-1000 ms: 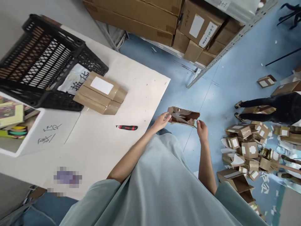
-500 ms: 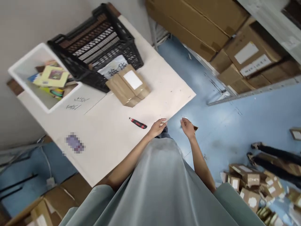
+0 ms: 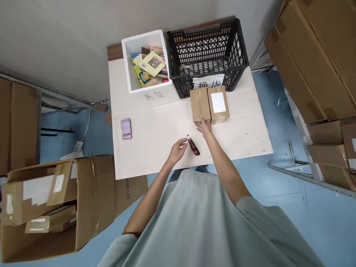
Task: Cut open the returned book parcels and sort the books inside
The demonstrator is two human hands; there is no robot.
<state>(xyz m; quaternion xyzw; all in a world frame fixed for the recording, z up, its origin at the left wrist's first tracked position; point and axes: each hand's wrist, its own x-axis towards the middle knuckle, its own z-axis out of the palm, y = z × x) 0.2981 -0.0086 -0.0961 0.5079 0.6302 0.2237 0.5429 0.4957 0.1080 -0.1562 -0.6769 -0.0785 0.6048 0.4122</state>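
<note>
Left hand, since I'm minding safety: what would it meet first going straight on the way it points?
Probably the knife, near its silvery end. The left hand points at it, fingers right beside it; whether they touch is unclear.

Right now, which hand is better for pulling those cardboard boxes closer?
Probably the right hand: its fingertips are at the near edge of the cardboard boxes. The left hand is farther from them, beside the red-and-black utility knife.
</note>
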